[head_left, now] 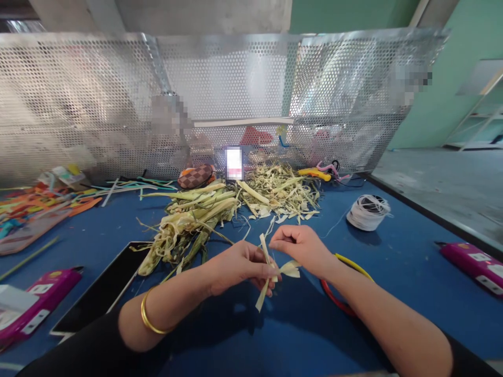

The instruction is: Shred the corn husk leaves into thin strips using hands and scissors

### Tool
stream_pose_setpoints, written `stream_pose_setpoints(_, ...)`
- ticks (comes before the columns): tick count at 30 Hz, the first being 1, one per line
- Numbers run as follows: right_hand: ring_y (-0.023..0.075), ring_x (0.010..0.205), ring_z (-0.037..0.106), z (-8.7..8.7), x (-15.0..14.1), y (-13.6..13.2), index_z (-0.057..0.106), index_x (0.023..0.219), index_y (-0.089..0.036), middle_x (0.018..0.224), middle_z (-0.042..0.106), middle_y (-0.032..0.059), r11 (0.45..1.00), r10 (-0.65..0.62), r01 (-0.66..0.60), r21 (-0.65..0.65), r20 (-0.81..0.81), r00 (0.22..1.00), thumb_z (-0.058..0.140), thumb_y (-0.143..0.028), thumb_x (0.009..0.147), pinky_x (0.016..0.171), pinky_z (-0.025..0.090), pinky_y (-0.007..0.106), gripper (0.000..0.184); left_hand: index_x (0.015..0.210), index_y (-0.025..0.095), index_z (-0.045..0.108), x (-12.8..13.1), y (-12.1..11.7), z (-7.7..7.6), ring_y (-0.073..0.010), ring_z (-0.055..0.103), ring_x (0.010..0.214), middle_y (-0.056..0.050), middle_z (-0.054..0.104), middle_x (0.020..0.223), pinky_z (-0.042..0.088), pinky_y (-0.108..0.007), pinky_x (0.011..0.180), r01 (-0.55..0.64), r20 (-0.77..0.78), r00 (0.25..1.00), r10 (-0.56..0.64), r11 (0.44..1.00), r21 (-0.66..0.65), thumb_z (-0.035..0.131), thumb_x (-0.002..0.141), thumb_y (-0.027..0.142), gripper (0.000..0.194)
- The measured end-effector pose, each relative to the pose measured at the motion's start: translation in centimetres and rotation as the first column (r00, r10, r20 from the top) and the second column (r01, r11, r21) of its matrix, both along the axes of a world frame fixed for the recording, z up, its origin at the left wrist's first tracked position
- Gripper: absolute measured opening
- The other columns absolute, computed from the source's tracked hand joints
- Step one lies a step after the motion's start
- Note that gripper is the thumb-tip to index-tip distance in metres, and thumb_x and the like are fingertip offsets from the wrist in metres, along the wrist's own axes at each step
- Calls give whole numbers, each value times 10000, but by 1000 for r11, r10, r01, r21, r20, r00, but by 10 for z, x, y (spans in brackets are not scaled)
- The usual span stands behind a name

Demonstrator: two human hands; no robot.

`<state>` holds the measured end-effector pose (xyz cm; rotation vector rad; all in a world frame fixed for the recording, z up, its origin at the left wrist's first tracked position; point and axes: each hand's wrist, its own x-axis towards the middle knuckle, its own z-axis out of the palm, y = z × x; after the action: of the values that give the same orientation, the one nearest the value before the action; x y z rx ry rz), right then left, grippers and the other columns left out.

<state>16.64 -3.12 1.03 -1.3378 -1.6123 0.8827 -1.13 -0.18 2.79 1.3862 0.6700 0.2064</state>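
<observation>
Pale, papery husk strips [291,269] sit crossed in the left hand [244,266], pinched between thumb and fingers above the blue bench [412,246], with one end fanned out towards the right hand [304,246]. That hand hovers just beside them, its thumb and fingertips drawn together; whether it grips a bit of thread there, I cannot tell.

The likeliest mishap, I judge, is a split: husk this thin and dry-looking could tear along its grain if squeezed or pulled hard. The crossing could also slip apart, since it seems to depend on that one pinch. From the spool of white thread [367,217] a thin strand [335,228] trails towards the hands, and it might snag on the right forearm or on the red-and-yellow curved piece [337,299] partly beneath it. Scraps from the husk heap [281,191] or the leafy bundle [188,222] could catch the thread too, as both lie close behind the work.

As for writing, I can read none. The right-hand magenta power strip [469,262] carries pale markings (too small and blurred to make out), and the left-hand magenta power strip [45,296] offers nothing clearer. The checked brown pouch [195,177] shows a pattern but no legible brand, and the bright upright screen [234,159] is blocked out.
</observation>
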Motion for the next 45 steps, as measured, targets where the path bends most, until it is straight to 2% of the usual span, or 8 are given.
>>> stream_pose_setpoints(3, 90, 478, 376, -10, -4, 5, 587, 607, -172, 524, 506, -39, 963, -60, -5, -269, -233, 971, 641, -369, 657, 476, 283, 229, 210, 688, 130, 677, 1, -2, 2, -135, 604, 589, -26, 638, 627, 485, -260, 644, -71, 74, 995, 67, 996, 47, 734, 642, 402, 282)
stream_pose_setpoints(6, 77, 442, 308, -17, -8, 6, 562, 584, -178, 483, 465, -55, 949, -90, 15, -314, -226, 970, 634, -383, 643, 456, 238, 227, 225, 680, 133, 646, 3, -2, 2, -135, 589, 570, -15, 618, 594, 478, -264, 635, -208, 139, 972, 190, 969, 131, 708, 660, 395, 270)
stream_pose_setpoints(16, 120, 573, 462, -14, -18, -12, 515, 580, -188, 586, 523, -19, 980, -39, -13, 200, 254, 966, 532, -187, 799, 545, 358, 233, 219, 659, 164, 637, 1, 11, -15, -166, 593, 682, -26, 643, 681, 460, -249, 659, -436, 145, 895, 421, 762, 479, 586, 749, 331, 197)
stream_pose_setpoints(20, 163, 713, 541, -7, -19, -18, 598, 718, -199, 785, 597, 42, 873, -109, -113, 475, 417, 903, 472, -192, 877, 629, 412, 274, 203, 634, 153, 628, 2, 11, -14, -144, 556, 610, -15, 618, 615, 434, -241, 610, -463, 134, 881, 454, 767, 445, 594, 742, 351, 228)
stream_pose_setpoints(24, 214, 1013, 535, -5, -15, -16, 602, 800, -213, 1044, 622, 86, 720, -197, -234, 654, 516, 834, 410, -144, 899, 863, 399, 368, 228, 629, 145, 619, 6, 5, -9, -128, 555, 568, 2, 609, 592, 443, -245, 600, -449, 123, 893, 432, 856, 255, 641, 669, 298, 159)
stream_pose_setpoints(32, 163, 508, 493, -17, -14, -13, 525, 788, -200, 592, 567, 17, 826, -334, -85, 558, 604, 724, 319, -243, 938, 537, 292, 272, 259, 639, 140, 638, 8, -4, -5, -106, 570, 531, 5, 613, 567, 458, -244, 618, -259, 70, 965, 254, 963, 78, 662, 648, 278, 141)
stream_pose_setpoints(40, 153, 539, 539, -11, -16, -16, 509, 803, -218, 622, 592, 2, 934, -253, 94, 344, 452, 856, 357, -329, 923, 540, 332, 249, 223, 733, 147, 596, 8, -3, -11, -140, 612, 605, -9, 643, 627, 484, -276, 642, -286, 108, 954, 280, 957, 46, 768, 574, 317, 288)
stream_pose_setpoints(45, 145, 504, 519, -9, -15, -13, 497, 731, -222, 592, 557, -13, 974, -182, 129, 186, 308, 934, 422, -336, 869, 523, 354, 255, 194, 629, 156, 566, 8, -7, -12, -118, 585, 558, 1, 632, 592, 467, -244, 592, -278, 158, 955, 251, 943, 184, 718, 633, 283, 198)
